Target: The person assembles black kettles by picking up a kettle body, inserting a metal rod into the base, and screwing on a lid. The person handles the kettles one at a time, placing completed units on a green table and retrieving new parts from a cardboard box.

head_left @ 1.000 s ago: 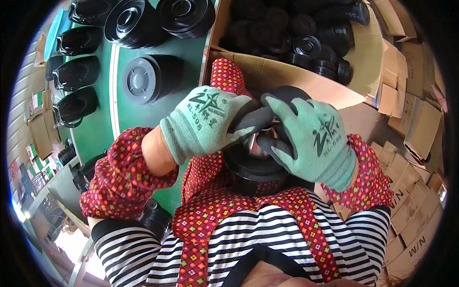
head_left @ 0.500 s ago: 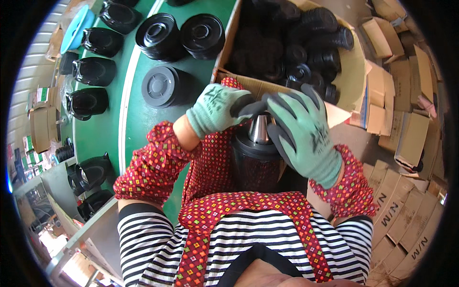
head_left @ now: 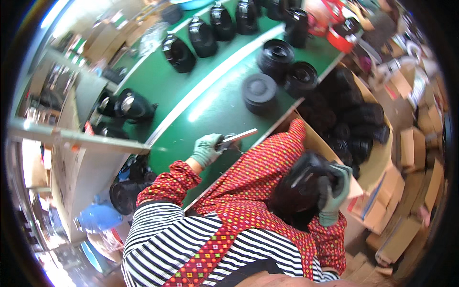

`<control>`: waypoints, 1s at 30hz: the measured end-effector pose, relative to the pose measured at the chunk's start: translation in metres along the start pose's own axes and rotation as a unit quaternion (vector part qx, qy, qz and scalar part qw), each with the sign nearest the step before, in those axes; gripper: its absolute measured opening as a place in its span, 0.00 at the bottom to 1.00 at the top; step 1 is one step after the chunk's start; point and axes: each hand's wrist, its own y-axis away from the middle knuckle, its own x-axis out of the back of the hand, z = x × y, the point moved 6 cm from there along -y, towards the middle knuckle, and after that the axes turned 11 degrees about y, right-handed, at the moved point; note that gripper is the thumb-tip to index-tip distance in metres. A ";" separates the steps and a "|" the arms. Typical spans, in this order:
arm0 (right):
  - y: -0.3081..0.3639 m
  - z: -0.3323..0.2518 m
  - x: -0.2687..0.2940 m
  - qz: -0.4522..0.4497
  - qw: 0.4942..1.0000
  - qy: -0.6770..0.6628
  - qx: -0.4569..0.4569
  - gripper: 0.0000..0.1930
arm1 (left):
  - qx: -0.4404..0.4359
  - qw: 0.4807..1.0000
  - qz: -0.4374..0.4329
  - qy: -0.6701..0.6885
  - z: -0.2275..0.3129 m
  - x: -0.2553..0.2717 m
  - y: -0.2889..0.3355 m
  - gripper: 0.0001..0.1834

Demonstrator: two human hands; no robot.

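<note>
My left hand [head_left: 207,149], in a green glove with dark fingertips, is over the near part of the green table [head_left: 177,146]. Its fingers are closed on a thin, pale strip-shaped tool [head_left: 241,136], whose exact kind is blurred. My right hand [head_left: 337,189], gloved the same way, grips a glossy black rounded container [head_left: 299,184] by its right side. That container leans over my lap, against the red patterned apron [head_left: 253,177]. Its underside is hidden.
Stacked black round lids [head_left: 258,91] stand on the table, with a row of black housings [head_left: 201,36] beyond. A cardboard box [head_left: 382,158] of black parts borders my right. Another person [head_left: 380,24] is at the far right. A blue jug-like container [head_left: 98,215] stands left.
The view has swung left. My hands, together over a steel cone on the black container, are now apart: the left holds the strip-shaped tool, the right the tilted container. The cone is out of sight.
</note>
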 end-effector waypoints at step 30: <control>0.018 -0.040 -0.208 -0.312 0.932 -0.167 -0.080 0.18 | 0.265 0.769 0.520 0.260 -0.317 0.212 -0.119 0.21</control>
